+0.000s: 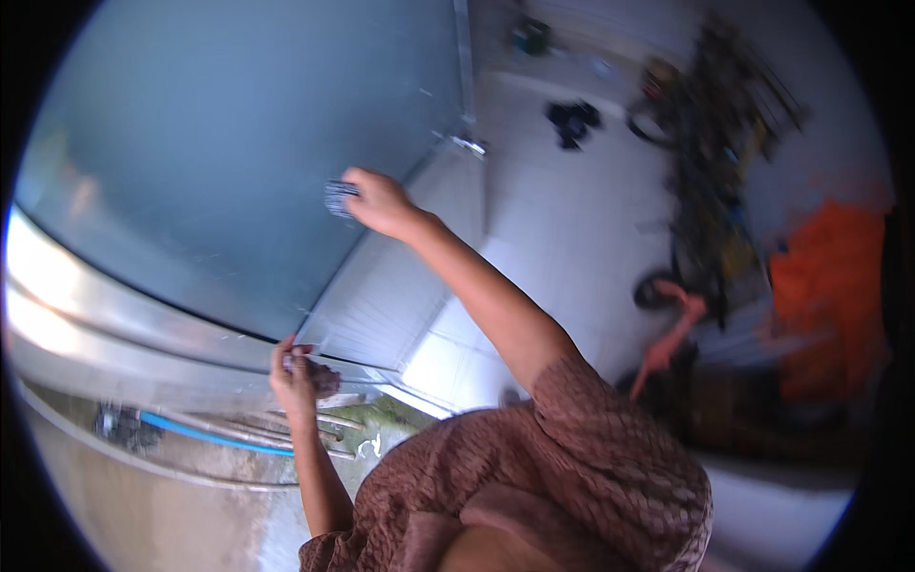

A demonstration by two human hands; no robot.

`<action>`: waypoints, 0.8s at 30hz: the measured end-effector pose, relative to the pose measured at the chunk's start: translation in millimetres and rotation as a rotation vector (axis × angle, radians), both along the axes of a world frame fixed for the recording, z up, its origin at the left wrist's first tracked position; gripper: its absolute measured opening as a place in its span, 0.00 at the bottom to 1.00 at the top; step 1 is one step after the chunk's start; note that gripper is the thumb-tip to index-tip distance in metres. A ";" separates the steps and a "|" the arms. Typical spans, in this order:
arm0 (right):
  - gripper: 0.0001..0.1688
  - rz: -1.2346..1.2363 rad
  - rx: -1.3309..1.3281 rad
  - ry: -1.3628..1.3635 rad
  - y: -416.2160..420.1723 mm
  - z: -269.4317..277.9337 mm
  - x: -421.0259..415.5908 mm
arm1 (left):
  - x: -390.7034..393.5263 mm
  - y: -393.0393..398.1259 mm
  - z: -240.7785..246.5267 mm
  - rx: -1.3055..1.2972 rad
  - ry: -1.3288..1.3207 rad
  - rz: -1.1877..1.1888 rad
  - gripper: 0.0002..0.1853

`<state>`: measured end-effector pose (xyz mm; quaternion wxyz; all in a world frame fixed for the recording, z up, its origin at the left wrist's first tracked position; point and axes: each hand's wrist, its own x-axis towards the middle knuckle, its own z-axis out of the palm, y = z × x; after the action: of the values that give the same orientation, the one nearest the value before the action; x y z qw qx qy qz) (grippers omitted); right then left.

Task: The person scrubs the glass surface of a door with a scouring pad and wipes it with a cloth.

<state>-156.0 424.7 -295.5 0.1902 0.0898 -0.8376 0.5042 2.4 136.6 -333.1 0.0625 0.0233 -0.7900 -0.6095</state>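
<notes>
A large bluish glass panel (236, 143) in a metal frame fills the upper left. My right hand (379, 204) grips a grey, mesh-like scrubbing pad or cloth (340, 198) against or just over the glass, near its right edge; contact is not certain. Lower down, my left hand (292, 375) is at the panel's bottom corner, where the dark edge strip meets the metal frame (179, 332). A crumpled purplish-brown cloth or similar soft thing (325, 380) is held in its fingers, blurred. A shiny metal fitting (470, 146) sits at the panel's right side.
Pale floor tiles (572, 214) extend to the right, with a black object (573, 121) on them. Farther right are a blurred heap with wheels (704, 143), a pink scooter-like frame (668, 336) and orange fabric (829, 300). Several pipes, one a blue pipe (214, 432), lie below the frame.
</notes>
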 end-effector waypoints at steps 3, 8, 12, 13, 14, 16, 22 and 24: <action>0.12 -0.045 -0.085 0.053 18.1 7.0 -11.9 | -11.7 8.1 -4.7 -0.173 0.102 0.007 0.11; 0.16 -0.120 -0.109 0.209 25.7 21.8 -25.8 | -15.1 24.1 22.1 -0.328 0.232 0.092 0.11; 0.19 -0.183 -0.149 0.293 25.4 49.4 -13.2 | -6.6 27.6 38.2 -0.316 0.240 0.158 0.11; 0.20 -0.187 -0.150 0.344 25.2 61.5 -24.1 | -13.4 28.1 43.3 -0.265 0.198 0.170 0.11; 0.21 -0.199 -0.140 0.410 24.4 79.0 -39.2 | -31.5 14.7 31.4 -0.341 0.326 0.174 0.12; 0.21 -0.224 -0.101 0.480 16.8 93.4 -49.5 | -45.8 10.5 34.2 -0.315 0.347 0.174 0.12; 0.17 -0.157 -0.078 0.673 -19.2 192.8 -58.4 | -66.2 -13.1 58.9 -0.435 0.493 0.216 0.17; 0.17 -0.120 -0.096 0.700 -35.9 217.8 -63.5 | -67.4 -14.2 60.0 -0.422 0.526 0.228 0.18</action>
<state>-219.5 388.8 -77.8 0.4989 0.1989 -0.7009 0.4694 -65.0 122.4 -273.2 0.3347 -0.0599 -0.8478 -0.4070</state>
